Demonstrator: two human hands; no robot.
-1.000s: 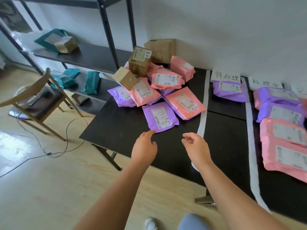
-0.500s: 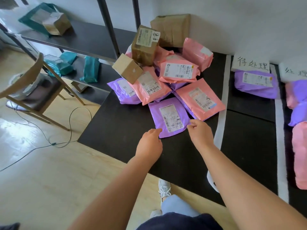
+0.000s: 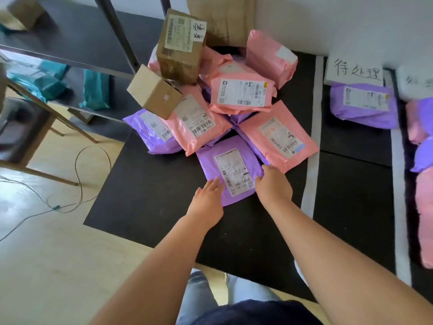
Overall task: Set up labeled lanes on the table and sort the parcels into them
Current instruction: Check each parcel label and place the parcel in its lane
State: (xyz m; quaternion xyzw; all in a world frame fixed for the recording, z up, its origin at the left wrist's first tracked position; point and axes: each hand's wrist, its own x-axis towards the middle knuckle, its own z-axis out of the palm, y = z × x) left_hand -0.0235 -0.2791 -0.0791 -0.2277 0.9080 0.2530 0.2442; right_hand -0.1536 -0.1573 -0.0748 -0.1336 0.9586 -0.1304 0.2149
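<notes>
A purple parcel with a white shipping label lies at the near edge of a pile on the black table. My left hand rests with straight fingers on its near left edge. My right hand grips its near right corner, thumb by the label. Behind it are heaped pink parcels, more purple ones and two cardboard boxes. A white strip marks off a lane with a handwritten label card and one purple parcel.
A second white strip borders a further lane at the right edge, holding pink and purple parcels. A dark metal shelf with teal bags stands to the left, with a wooden chair and a cable on the floor.
Both hands have moved forward from the bare table onto the nearest purple parcel; the right hand now grips its corner. The camera has leaned closer to the pile.
</notes>
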